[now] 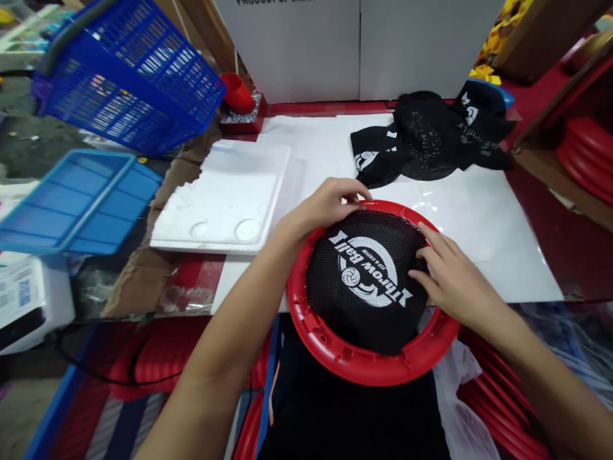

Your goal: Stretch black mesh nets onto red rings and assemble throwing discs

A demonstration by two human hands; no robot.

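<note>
A red plastic ring rests partly on the white sheet and partly over the table's front edge. Inside it lies a round black mesh with white printed lettering. My left hand grips the ring's top rim, thumb and fingers closing on its edge. At the upper right of the ring, my right hand has its fingers bent over the mesh edge, thumb and fingertips against the black fabric. A small gap shows between mesh and ring at the lower right.
More black mesh pieces are heaped on the white sheet. A white foam tray, a blue bin and a blue basket stand left. Red rings are stacked right and below. A grey-white box stands behind.
</note>
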